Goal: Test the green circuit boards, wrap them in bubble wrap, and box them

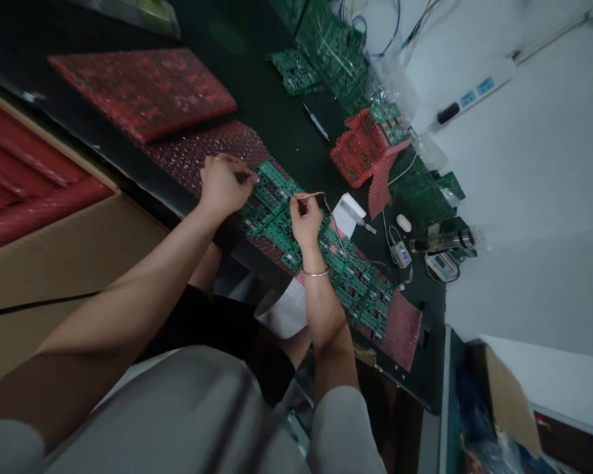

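A row of green circuit boards [326, 263] lies on red bubble wrap [405, 329] along the dark bench. My left hand [224, 184] is closed in a pinch at the edge of the boards' far end, what it holds too small to make out. My right hand [305, 220] is closed around a thin tool [310, 195] with a wire trailing toward the right, its tip just above the boards. A bracelet sits on my right wrist.
A red bubble-wrap pad [143, 89] lies at upper left, a cardboard box [69, 257] with red sheets at left. More green boards [333, 49], a red tray [363, 148], a pen [317, 123], a power strip [474, 95] and small meters [442, 263] sit farther along.
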A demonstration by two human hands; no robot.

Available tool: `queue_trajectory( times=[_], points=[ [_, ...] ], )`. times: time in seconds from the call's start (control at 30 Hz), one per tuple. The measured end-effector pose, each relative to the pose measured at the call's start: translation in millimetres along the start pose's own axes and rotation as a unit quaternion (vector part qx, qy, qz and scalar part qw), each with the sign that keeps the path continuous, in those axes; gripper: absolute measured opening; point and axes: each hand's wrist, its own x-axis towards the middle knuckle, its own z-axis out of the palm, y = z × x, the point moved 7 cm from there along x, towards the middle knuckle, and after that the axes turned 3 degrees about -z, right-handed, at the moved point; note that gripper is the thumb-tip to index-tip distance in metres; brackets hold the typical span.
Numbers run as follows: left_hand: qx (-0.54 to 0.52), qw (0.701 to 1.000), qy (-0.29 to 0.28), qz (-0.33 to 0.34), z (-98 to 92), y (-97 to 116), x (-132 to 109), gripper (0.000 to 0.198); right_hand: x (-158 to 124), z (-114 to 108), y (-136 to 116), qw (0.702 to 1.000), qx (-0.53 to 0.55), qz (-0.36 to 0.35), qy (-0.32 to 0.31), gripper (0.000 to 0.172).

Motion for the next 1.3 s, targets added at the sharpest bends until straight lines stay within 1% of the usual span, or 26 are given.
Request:
queue_trajectory(
  times=[0.07,0.1,0.2,0.3,0.43,0.57,0.67,0.73,0.8,0.87,0.93,1.03,1.1,1.17,1.23,1.3],
  points=[
    [0.026,0.998,-0.003,-0.065,3.3,-3,11,0.026,0,2,-2,1.0,-0.01,0.008,-0.002,0.027],
    [0.035,0.996,0.001,-0.082,5.6,-1,12,0.024,0,3,-2,1.0,-0.016,0.015,-0.008,0.026],
    [0.062,0.994,0.027,-0.083,11.9,6,8,0.024,0,3,-3,0.999,-0.02,0.025,-0.02,0.022],
    [0.078,0.993,0.053,-0.076,15.3,7,4,0.028,-1,1,-5,1.0,-0.015,0.01,-0.015,0.022],
    [0.101,0.99,0.048,-0.089,16.6,10,5,0.032,-1,3,-6,0.999,-0.032,0.015,-0.02,0.022],
    [0.129,0.987,0.046,-0.088,13.6,16,5,0.033,0,3,-6,0.999,-0.019,0.021,-0.019,0.019],
    [0.133,0.989,0.035,-0.048,10.9,12,2,0.037,0,2,-6,1.0,-0.021,0.019,-0.014,0.02],
    [0.134,0.991,0.005,0.014,12.1,8,-3,0.04,0,1,-6,1.0,-0.02,0.017,-0.011,0.02],
    [0.138,0.986,-0.03,0.087,14.3,6,-11,0.04,0,1,-5,1.0,-0.019,0.017,-0.01,0.02],
    [0.141,0.979,-0.047,0.138,14.2,6,-18,0.044,-1,2,-4,0.999,-0.021,0.019,-0.014,0.021],
    [0.156,0.974,-0.059,0.153,13.4,8,-22,0.051,-1,4,-4,0.999,-0.023,0.025,-0.017,0.022],
    [0.199,0.964,-0.091,0.151,14.4,12,-23,0.061,4,1,-2,0.999,-0.004,0.049,-0.001,0.028],
    [0.209,0.961,-0.104,0.149,13.7,14,-22,0.064,11,-11,-1,0.997,0.024,0.074,0.029,0.032],
    [0.202,0.962,-0.105,0.147,11.5,15,-22,0.068,17,-35,-4,0.993,0.047,0.087,0.067,0.033],
    [0.202,0.962,-0.11,0.147,10.2,15,-23,0.072,18,-69,-13,0.99,0.055,0.079,0.102,0.033],
    [0.214,0.957,-0.124,0.148,10.5,15,-25,0.076,9,-111,-25,0.988,0.04,0.07,0.128,0.032]
  ],
)
